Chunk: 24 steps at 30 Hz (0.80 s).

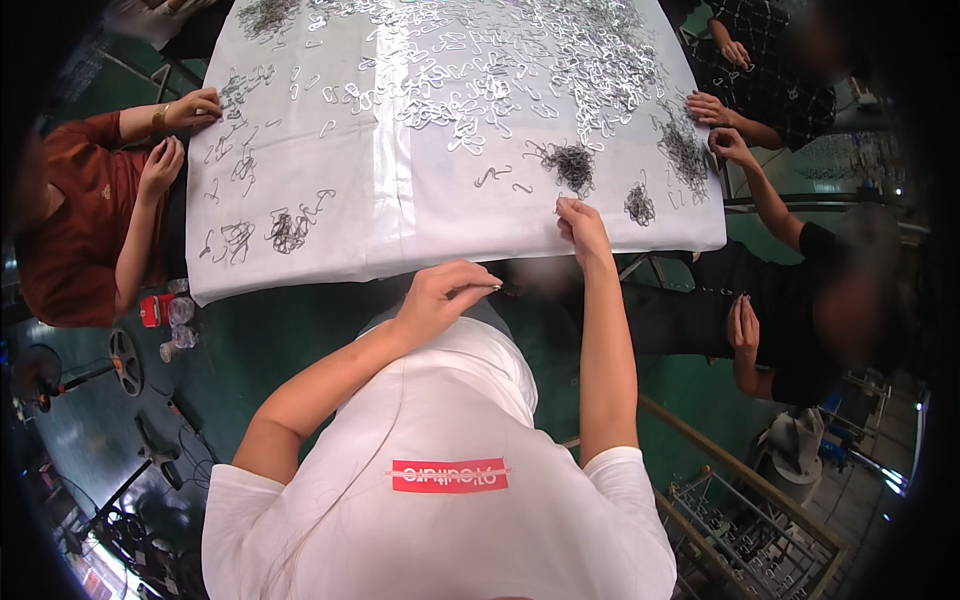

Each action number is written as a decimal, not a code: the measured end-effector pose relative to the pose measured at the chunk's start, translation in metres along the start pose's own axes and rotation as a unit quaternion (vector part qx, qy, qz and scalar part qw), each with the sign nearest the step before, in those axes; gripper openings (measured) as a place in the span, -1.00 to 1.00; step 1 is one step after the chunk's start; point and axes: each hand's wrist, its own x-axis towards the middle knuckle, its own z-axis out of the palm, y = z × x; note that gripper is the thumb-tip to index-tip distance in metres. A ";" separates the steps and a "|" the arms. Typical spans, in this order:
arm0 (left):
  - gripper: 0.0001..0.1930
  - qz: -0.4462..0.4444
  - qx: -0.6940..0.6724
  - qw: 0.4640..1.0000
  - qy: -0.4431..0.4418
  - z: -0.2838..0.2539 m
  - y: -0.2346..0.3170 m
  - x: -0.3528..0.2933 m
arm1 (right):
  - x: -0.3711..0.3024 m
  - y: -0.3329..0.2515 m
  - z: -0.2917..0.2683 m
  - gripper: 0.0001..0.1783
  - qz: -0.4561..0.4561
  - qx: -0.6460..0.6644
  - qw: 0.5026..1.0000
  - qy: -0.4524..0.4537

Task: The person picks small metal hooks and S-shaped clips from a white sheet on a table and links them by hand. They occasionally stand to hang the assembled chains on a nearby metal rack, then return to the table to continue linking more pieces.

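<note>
Wire hooks pile (572, 162) is lying on the white cloth (330, 150) just beyond my right hand (580, 225), whose fingers are pinching at the cloth edge; my left hand (440, 295) is pinching a thin wire piece, farther off.

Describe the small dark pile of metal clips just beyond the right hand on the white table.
The dark clip pile is a loose tangle of thin bent wire pieces, grey and metallic-looking, heaped on the white table cover near its front edge. It lies just beyond the right hand, whose fingertips rest on the cover short of it, apparently not touching. Two single hooks lie to its left, a smaller clump to its right. Individual shapes inside the pile are too small to tell.
</note>
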 end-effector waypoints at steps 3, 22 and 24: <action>-0.84 0.018 0.026 0.999 0.011 0.003 0.000 -0.001 | -0.058 0.000 0.018 -0.82 -0.031 0.187 0.969 -0.160; -0.85 0.025 0.022 0.999 -0.019 0.018 0.007 -0.005 | -0.182 0.026 0.083 -0.88 -0.215 0.204 0.955 -0.030; -0.84 0.036 0.024 0.999 -0.012 0.016 0.002 -0.004 | -0.183 0.027 0.084 -0.90 -0.241 0.186 0.952 -0.020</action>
